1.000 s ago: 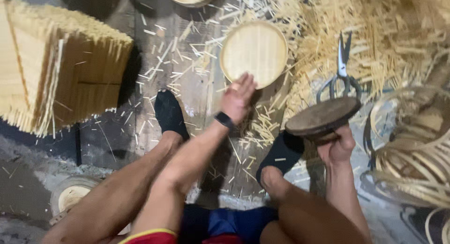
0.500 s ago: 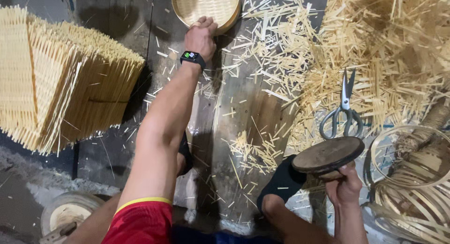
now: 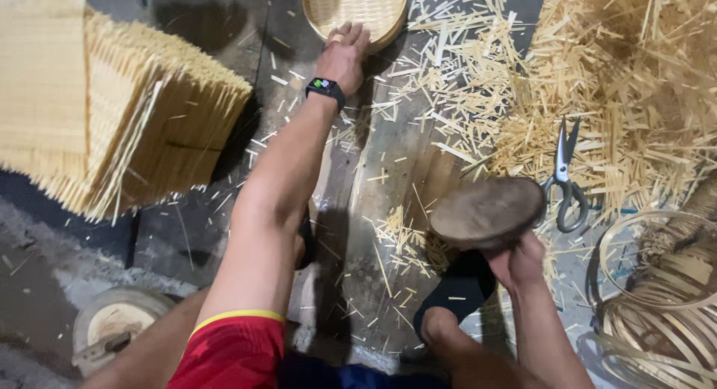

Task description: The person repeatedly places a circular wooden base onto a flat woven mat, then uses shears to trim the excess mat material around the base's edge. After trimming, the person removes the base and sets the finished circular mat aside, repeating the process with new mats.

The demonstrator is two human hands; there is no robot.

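Observation:
My left hand (image 3: 343,54), a black watch on its wrist, reaches far forward and rests flat on the near rim of a round woven bamboo basket (image 3: 357,6) lying on the floor. Whether the fingers grip the rim is hard to tell. My right hand (image 3: 515,258) holds a dark round wooden disc (image 3: 487,212) from below, near my black-socked right foot (image 3: 455,288). The disc is tilted slightly and hovers above the floor.
A tall stack of woven bamboo mats (image 3: 97,112) stands at the left. Scissors (image 3: 565,178) lie on a heap of bamboo offcuts (image 3: 627,82) at the right. Coiled bamboo hoops (image 3: 661,292) sit at lower right. A round wooden block (image 3: 119,325) is at lower left.
My left hand pushed the woven basket away across the floor, stretching further forward. My right hand kept hold of the wooden disc and drew it slightly left.

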